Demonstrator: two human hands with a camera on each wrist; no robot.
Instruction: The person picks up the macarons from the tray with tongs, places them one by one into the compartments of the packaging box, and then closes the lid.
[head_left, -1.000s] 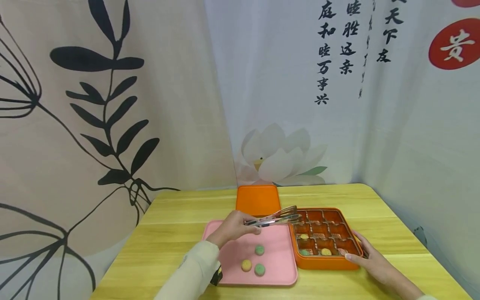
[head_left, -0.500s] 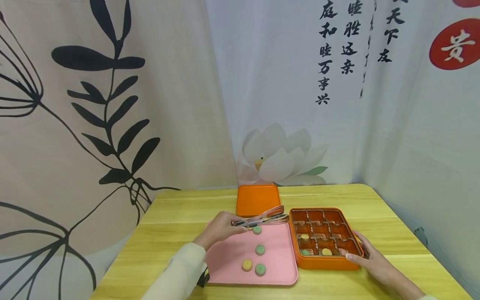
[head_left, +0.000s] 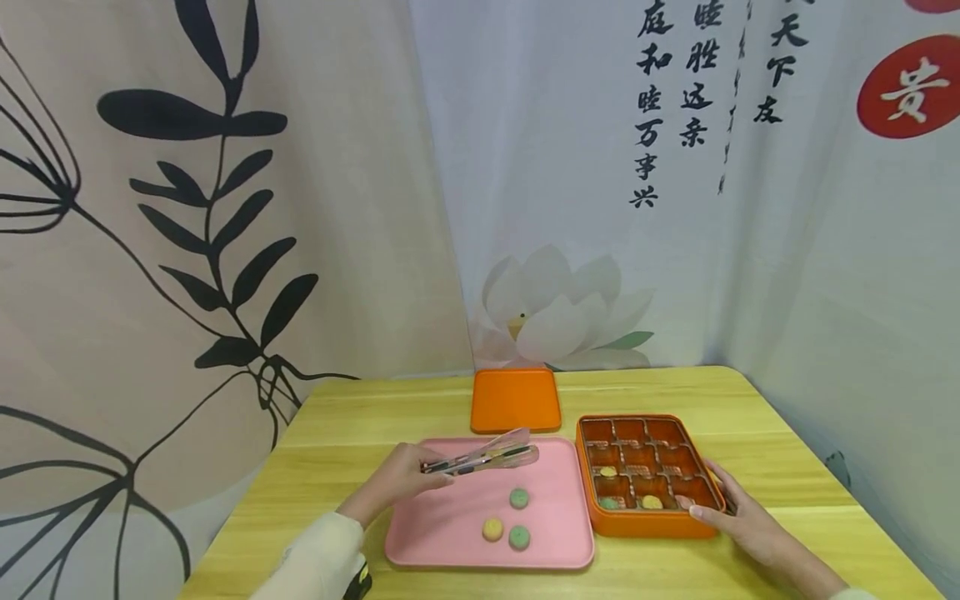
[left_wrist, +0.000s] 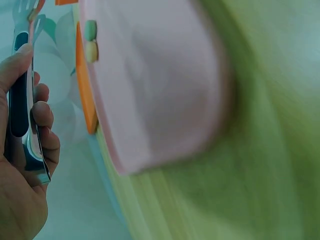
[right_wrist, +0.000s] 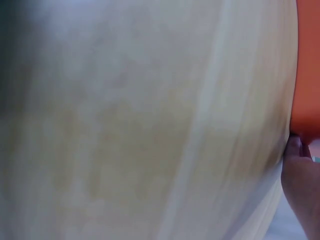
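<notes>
In the head view, the left hand [head_left: 401,481] is at the far left corner of the pink rectangular tray [head_left: 435,529], fingers curled round the silver metal tongs [head_left: 480,460], whose long axis runs rightward and slightly away; their ends look apart, with nothing visible between them. Three small round pieces lie on the tray, to the right and nearer side of this hand: a pale green one [head_left: 519,498], a yellow one [head_left: 492,529] and a second pale green one [head_left: 519,538]. The left hand is the nearer to them, and bare tray spreads to their left, giving the tongs room on that side. Just past the tray's right rim stands the orange divided box [head_left: 652,525], its near right corner gripped by the right hand [head_left: 753,527]; the flat orange lid [head_left: 516,402] lies just beyond the tray. In the left wrist view, the thumb lies along the tongs' dark handle, and two pieces show near the tray's edge. In the right wrist view, mostly blurred wood table [right_wrist: 140,150], the right hand touches the box's wall.
</notes>
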